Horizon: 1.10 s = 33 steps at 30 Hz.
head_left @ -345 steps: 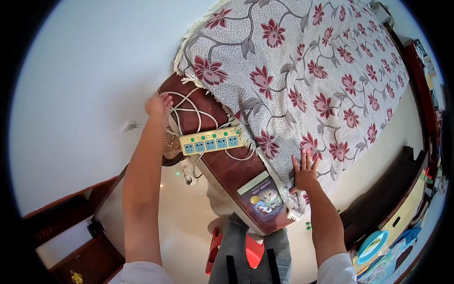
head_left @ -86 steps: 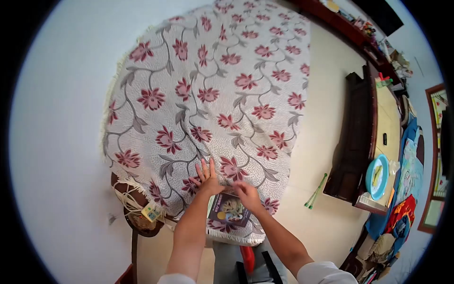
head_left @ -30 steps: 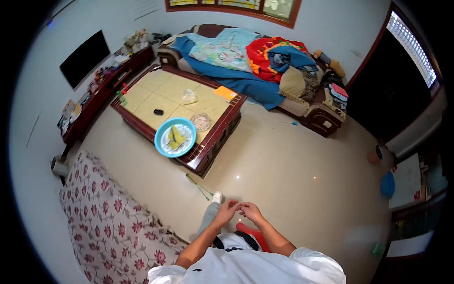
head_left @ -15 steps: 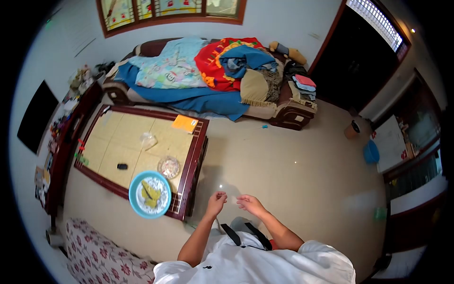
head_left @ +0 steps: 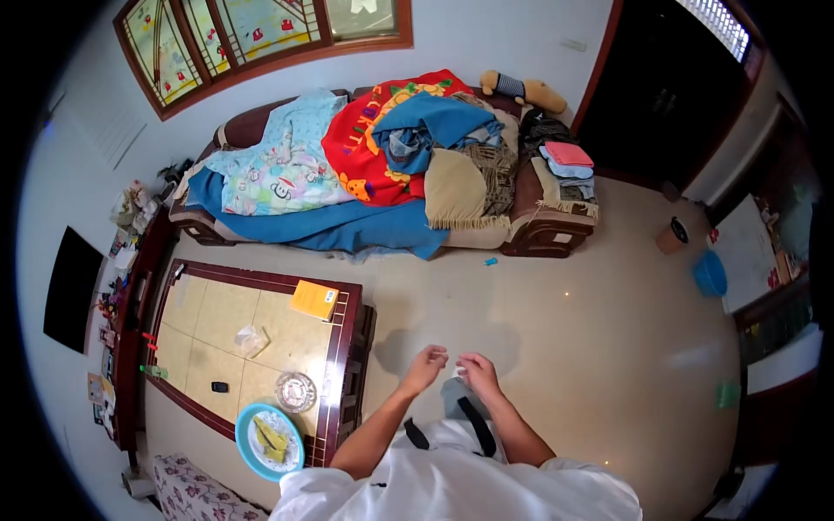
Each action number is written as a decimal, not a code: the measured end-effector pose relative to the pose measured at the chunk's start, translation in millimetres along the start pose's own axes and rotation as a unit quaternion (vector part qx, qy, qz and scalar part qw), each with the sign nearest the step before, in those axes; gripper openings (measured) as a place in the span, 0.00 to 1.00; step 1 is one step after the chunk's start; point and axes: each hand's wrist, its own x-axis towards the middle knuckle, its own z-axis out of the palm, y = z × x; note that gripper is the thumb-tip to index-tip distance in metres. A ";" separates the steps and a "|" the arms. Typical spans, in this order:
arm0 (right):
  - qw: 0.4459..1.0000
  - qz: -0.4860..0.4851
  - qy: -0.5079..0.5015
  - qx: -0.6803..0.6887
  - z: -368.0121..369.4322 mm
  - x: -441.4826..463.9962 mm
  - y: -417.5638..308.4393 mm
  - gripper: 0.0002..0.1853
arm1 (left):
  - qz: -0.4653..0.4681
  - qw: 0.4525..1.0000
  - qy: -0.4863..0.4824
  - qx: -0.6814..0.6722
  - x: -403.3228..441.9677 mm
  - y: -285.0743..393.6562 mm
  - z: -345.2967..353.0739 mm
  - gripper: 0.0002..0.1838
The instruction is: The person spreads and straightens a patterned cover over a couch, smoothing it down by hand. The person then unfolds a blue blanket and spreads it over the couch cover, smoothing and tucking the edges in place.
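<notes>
My left hand (head_left: 425,368) and my right hand (head_left: 479,373) are raised in front of my body, above the tiled floor, a small gap between them. The fingers of both are loosely bent and partly apart, pointing toward each other. I make out nothing held in either hand. Closest to the left one is the dark-framed low table (head_left: 354,321). On its near corner stands a light-blue basin (head_left: 244,447) with a yellow-green cloth-like piece (head_left: 272,441) inside. A clear round dish (head_left: 295,392) is beside the basin.
An orange book (head_left: 314,300), a crumpled plastic bag (head_left: 252,341) and a small black object (head_left: 220,386) lie on the table. Ahead is a sofa (head_left: 543,227) heaped with blankets (head_left: 356,161). A bin (head_left: 671,235) and a blue bucket (head_left: 710,273) stand at right.
The view has shifted, so the sofa and table sit lower in it. My hands have come closer together, and the fingers of my right hand are more bent.
</notes>
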 end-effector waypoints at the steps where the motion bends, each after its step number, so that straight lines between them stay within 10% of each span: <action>1: 1.000 0.000 -0.021 -0.020 1.7 14.9 -31.3 0.13 | -0.007 1.000 0.007 0.004 19.1 21.5 1.2 0.18; 12: 0.997 -0.016 -0.059 -0.052 -14.0 204.9 -208.2 0.14 | -0.100 0.992 0.049 -0.052 222.7 97.2 -10.9 0.20; 23: 0.995 0.038 0.094 0.011 -11.6 406.2 -314.3 0.11 | -0.003 0.995 0.104 -0.010 640.6 141.4 -97.0 0.19; 29: 0.985 0.055 0.163 0.017 -0.1 493.5 -375.6 0.13 | -0.134 0.961 0.185 -0.158 843.2 244.1 -157.4 0.47; 33: 0.982 0.071 0.175 0.013 2.5 523.1 -400.8 0.13 | -0.176 0.934 0.147 -0.276 958.9 222.7 -197.8 0.49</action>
